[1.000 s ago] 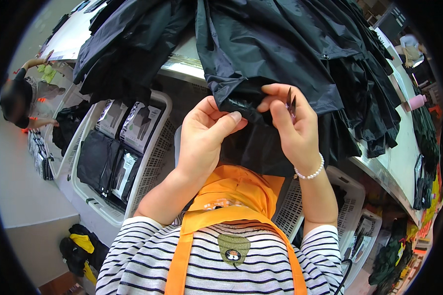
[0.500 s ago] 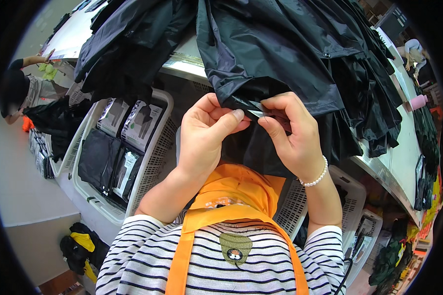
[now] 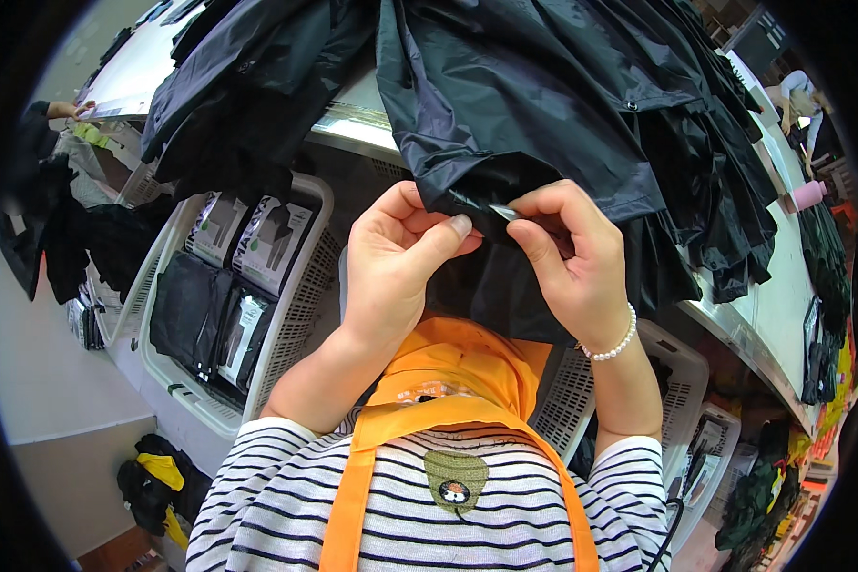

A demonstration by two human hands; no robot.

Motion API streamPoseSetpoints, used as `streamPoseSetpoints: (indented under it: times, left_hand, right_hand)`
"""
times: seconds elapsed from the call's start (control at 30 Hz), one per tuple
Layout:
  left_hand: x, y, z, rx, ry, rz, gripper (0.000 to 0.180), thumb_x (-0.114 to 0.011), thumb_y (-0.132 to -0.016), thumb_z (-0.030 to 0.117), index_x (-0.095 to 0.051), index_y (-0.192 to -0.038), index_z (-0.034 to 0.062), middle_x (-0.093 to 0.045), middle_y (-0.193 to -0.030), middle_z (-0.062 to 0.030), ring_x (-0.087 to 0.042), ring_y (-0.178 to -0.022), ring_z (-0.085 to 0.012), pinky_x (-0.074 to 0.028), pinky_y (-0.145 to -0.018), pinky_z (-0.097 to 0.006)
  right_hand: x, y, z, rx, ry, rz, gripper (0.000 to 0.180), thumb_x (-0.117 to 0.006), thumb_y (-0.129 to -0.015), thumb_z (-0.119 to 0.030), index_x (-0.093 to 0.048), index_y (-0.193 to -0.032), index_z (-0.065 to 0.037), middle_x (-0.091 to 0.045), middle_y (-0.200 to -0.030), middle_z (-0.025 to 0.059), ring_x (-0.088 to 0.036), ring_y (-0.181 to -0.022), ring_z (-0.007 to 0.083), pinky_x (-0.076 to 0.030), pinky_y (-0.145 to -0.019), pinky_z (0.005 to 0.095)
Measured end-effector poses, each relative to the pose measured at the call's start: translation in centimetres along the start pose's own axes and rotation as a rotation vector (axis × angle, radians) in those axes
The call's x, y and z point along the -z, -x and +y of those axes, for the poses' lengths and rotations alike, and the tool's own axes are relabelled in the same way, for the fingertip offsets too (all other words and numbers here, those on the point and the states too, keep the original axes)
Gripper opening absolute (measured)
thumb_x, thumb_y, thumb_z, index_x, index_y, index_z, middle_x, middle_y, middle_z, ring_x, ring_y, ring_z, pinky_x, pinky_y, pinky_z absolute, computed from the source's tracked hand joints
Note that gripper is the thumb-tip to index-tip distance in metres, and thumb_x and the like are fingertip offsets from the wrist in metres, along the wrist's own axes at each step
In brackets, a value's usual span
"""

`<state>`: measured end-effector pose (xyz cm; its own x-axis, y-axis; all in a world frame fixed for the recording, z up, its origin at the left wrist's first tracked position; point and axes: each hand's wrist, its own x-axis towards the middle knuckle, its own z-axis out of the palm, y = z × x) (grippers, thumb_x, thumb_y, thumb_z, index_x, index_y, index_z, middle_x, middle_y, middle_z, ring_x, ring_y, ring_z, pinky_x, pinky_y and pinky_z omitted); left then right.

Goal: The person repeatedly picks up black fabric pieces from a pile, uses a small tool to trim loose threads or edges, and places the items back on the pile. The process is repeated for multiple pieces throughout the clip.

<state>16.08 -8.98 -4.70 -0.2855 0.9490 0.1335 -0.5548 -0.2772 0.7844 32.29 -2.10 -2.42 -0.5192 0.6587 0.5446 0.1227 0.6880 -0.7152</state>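
A large black shiny garment (image 3: 534,105) hangs over the edge of a metal-edged table (image 3: 353,119) in front of me. My left hand (image 3: 396,262) pinches the garment's lower hem between thumb and fingers. My right hand (image 3: 567,257), with a white bead bracelet at the wrist, grips the same hem just to the right and holds a small thin metal tool (image 3: 502,212) against the fabric. The two hands are close together, almost touching.
White plastic baskets (image 3: 300,286) with black packaged items stand under the table at left; more baskets (image 3: 682,372) sit at right. More black garments (image 3: 248,86) pile on the table. Another person (image 3: 43,162) works at far left. An orange apron covers my striped shirt.
My hands have drawn closer together on the hem. The right hand has lowered and turned, bringing the small metal tool down to the fabric edge.
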Motion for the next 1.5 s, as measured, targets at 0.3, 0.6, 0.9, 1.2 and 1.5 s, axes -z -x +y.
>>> streamPoseSetpoints:
  times: [0.3,0.6,0.9,1.2,1.5]
  left_hand:
    - [-0.4,0.0,-0.2,0.024,0.055,0.012,0.014,-0.064,-0.084,-0.005,-0.060,-0.096,0.0008,-0.069,-0.091,-0.0089,-0.067,-0.082,-0.0127,-0.056,-0.079,-0.028]
    - [-0.3,0.3,-0.2,0.026,0.008,0.002,0.013,-0.065,-0.083,-0.005,-0.061,-0.094,0.0003,-0.069,-0.092,-0.0087,-0.067,-0.083,-0.0127,-0.056,-0.079,-0.028]
    - [-1.3,0.2,0.5,0.008,-0.359,-0.037,0.007,-0.067,-0.083,-0.003,-0.066,-0.090,-0.0013,-0.069,-0.090,-0.0074,-0.065,-0.079,-0.0129,-0.050,-0.074,-0.023]
    - [-0.3,-10.0,3.2,-0.635,-1.022,-0.705,0.025,-0.064,-0.084,0.012,-0.067,-0.107,0.0006,-0.065,-0.111,-0.0115,-0.059,-0.111,-0.0252,-0.043,-0.098,-0.034]
    - [-2.3,-11.7,-0.4,0.077,-0.567,-0.441,0.017,-0.065,-0.088,0.016,-0.069,-0.087,-0.0006,-0.066,-0.080,0.0001,-0.059,-0.078,-0.0065,-0.045,-0.077,-0.020]
  right_hand:
    - [0.0,0.5,-0.1,0.161,0.191,0.064,0.025,-0.074,-0.079,-0.010,-0.058,-0.098,-0.002,-0.061,-0.088,0.0109,-0.062,-0.070,0.0237,-0.051,-0.059,0.0294]
    - [-0.5,0.3,0.0,0.168,0.202,0.077,0.023,-0.074,-0.079,-0.007,-0.058,-0.096,-0.002,-0.060,-0.084,0.0093,-0.061,-0.065,0.0223,-0.050,-0.057,0.0295]
    - [-0.3,0.7,0.7,0.145,0.152,0.163,0.021,-0.072,-0.078,0.003,-0.065,-0.097,-0.002,-0.063,-0.093,0.0055,-0.059,-0.070,0.0115,-0.047,-0.057,0.0225]
    - [1.2,0.8,2.3,-0.266,-0.516,0.164,0.011,-0.059,-0.095,-0.010,-0.063,-0.096,-0.001,-0.056,-0.077,-0.0058,-0.045,-0.065,0.0032,-0.037,-0.060,0.0169]
    - [2.7,1.3,3.4,-0.498,-0.639,0.240,0.013,-0.060,-0.094,-0.014,-0.063,-0.089,-0.002,-0.048,-0.070,-0.0086,-0.034,-0.056,-0.0004,-0.026,-0.051,0.0162]
